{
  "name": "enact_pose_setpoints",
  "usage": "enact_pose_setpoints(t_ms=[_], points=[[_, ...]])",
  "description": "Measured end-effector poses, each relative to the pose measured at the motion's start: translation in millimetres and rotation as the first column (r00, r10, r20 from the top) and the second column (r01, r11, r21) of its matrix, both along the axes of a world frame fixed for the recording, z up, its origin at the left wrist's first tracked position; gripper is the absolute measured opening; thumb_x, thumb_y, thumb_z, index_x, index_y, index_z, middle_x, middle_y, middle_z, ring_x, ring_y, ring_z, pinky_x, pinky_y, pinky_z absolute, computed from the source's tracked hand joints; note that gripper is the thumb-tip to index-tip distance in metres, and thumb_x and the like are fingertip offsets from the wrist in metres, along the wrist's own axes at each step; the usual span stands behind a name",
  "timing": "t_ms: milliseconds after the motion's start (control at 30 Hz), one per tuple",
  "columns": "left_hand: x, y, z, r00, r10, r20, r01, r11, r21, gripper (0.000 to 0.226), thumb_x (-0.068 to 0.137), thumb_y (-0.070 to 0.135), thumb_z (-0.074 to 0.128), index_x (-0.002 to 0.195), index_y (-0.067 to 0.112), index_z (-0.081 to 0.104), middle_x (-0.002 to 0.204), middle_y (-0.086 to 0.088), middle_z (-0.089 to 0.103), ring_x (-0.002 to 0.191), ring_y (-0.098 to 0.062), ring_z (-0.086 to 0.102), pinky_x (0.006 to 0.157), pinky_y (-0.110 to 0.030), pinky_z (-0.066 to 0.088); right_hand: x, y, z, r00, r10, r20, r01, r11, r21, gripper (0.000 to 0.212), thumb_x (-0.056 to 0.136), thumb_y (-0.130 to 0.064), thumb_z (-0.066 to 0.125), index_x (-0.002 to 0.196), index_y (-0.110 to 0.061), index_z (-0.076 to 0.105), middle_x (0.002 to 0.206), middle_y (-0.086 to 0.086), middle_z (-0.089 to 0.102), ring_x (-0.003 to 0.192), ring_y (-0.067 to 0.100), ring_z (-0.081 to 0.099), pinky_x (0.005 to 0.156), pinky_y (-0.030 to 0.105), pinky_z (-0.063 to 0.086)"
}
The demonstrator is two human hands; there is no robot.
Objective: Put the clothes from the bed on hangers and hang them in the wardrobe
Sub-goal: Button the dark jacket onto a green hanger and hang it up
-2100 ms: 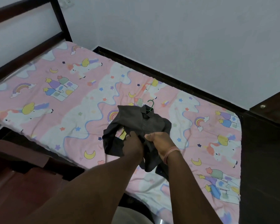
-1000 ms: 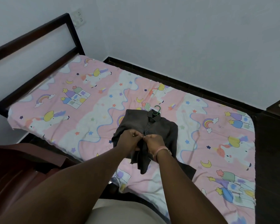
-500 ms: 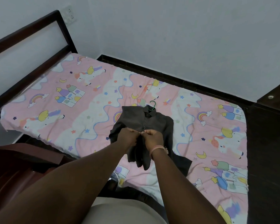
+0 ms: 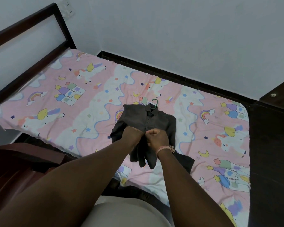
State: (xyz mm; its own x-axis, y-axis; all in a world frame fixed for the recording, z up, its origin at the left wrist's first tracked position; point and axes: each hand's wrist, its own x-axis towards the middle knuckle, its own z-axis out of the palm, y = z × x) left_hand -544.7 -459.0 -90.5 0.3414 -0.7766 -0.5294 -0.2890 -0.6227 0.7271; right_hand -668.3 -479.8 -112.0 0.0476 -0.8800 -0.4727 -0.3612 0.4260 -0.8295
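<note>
Both hands, left hand (image 4: 132, 134) and right hand (image 4: 157, 136), pinch the dark shirt (image 4: 161, 122) front; tugging hard could slip it off the green hanger (image 4: 155, 103).

Both hands are working down the placket of the dark shirt (image 4: 156, 122): the left hand (image 4: 132, 134) and right hand (image 4: 157, 136), earlier gripping bunched fabric apart, are now pinching together at its front, knuckles touching.
</note>
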Motion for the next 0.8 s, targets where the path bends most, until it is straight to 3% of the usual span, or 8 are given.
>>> enact_pose_setpoints(t_ms=[33, 133, 233, 433, 500, 567, 633, 800], points=[[0, 0, -1, 0.997, -0.045, 0.070, 0.043, 0.999, 0.026, 0.026, 0.103, 0.017, 0.045, 0.108, 0.016, 0.071, 0.108, -0.006, 0.069, 0.105, -0.028, 0.064, 0.087, -0.033, 0.046, 0, -2, -2, 1.000, 0.014, -0.022, -0.015, 1.000, -0.018, 0.004, 0.077, -0.020, 0.072, 0.076, -0.019, 0.075, 0.071, 0.000, 0.074, 0.068, 0.020, 0.071, 0.074, 0.048, 0.062], [0, -11, -10, 0.934, 0.256, -0.248, -0.254, 0.966, 0.040, 0.013, 0.090, 0.023, 0.067, 0.085, 0.011, 0.065, 0.083, -0.012, 0.065, 0.077, -0.026, 0.064, 0.076, -0.038, 0.056, 2, -3, -2, 0.995, 0.043, -0.086, -0.048, 0.997, -0.062, 0.002, 0.080, -0.021, 0.075, 0.080, -0.021, 0.073, 0.074, -0.005, 0.073, 0.075, 0.014, 0.070, 0.080, 0.036, 0.060], [1, -16, -20, 0.943, 0.240, -0.229, -0.230, 0.971, 0.073, 0.049, 0.056, 0.044, 0.089, 0.076, 0.008, 0.061, 0.076, -0.014, 0.063, 0.076, -0.031, 0.067, 0.084, -0.050, 0.060, 5, 1, -3, 0.995, 0.032, -0.090, -0.040, 0.995, -0.095, 0.003, 0.082, -0.016, 0.073, 0.084, -0.018, 0.072, 0.075, -0.004, 0.073, 0.076, 0.012, 0.070, 0.078, 0.030, 0.058], [9, -14, -18, 0.920, 0.323, -0.223, -0.267, 0.932, 0.246, 0.033, 0.093, 0.025, 0.075, 0.114, 0.002, 0.065, 0.095, -0.012, 0.071, 0.074, -0.020, 0.064, 0.074, -0.034, 0.062, 4, 6, -9, 0.979, -0.095, 0.178, 0.072, 0.989, 0.132, 0.010, 0.080, -0.007, 0.076, 0.086, -0.002, 0.072, 0.084, 0.017, 0.075, 0.074, 0.025, 0.069, 0.074, 0.039, 0.062], [6, -16, -16, 0.934, 0.283, -0.220, -0.225, 0.941, 0.254, 0.024, 0.100, 0.024, 0.065, 0.111, 0.003, 0.063, 0.089, -0.011, 0.064, 0.069, -0.017, 0.056, 0.061, -0.026, 0.052, 3, 4, -3, 0.924, -0.186, 0.334, 0.099, 0.960, 0.260, 0.007, 0.084, 0.004, 0.071, 0.091, 0.005, 0.068, 0.087, 0.023, 0.071, 0.074, 0.027, 0.069, 0.067, 0.031, 0.060], [3, -18, -15, 0.947, 0.247, -0.207, -0.203, 0.956, 0.212, 0.019, 0.104, 0.024, 0.058, 0.104, 0.006, 0.062, 0.095, -0.014, 0.062, 0.075, -0.021, 0.055, 0.073, -0.034, 0.053, 1, 2, -3, 0.890, -0.226, 0.395, 0.112, 0.950, 0.291, 0.005, 0.087, 0.004, 0.068, 0.091, 0.002, 0.067, 0.085, 0.022, 0.070, 0.075, 0.027, 0.069, 0.067, 0.029, 0.059], [0, -21, -15, 0.932, 0.261, -0.251, -0.213, 0.956, 0.202, 0.018, 0.103, 0.024, 0.058, 0.105, 0.007, 0.063, 0.098, -0.015, 0.064, 0.082, -0.024, 0.056, 0.079, -0.039, 0.055, -1, 2, -8, 0.914, -0.173, 0.368, 0.102, 0.974, 0.204, 0.006, 0.087, -0.003, 0.072, 0.091, -0.004, 0.067, 0.086, 0.019, 0.072, 0.080, 0.026, 0.068, 0.074, 0.033, 0.058], [0, -22, -21, 0.907, 0.266, -0.326, -0.198, 0.954, 0.227, 0.014, 0.100, 0.016, 0.064, 0.087, 0.010, 0.064, 0.074, -0.007, 0.058, 0.063, -0.015, 0.050, 0.055, -0.027, 0.041, -6, 9, -12, 0.965, -0.059, 0.257, 0.077, 0.995, -0.058, 0.022, 0.086, -0.005, 0.074, 0.106, -0.009, 0.067, 0.086, 0.007, 0.068, 0.079, 0.014, 0.065, 0.075, 0.023, 0.055]])
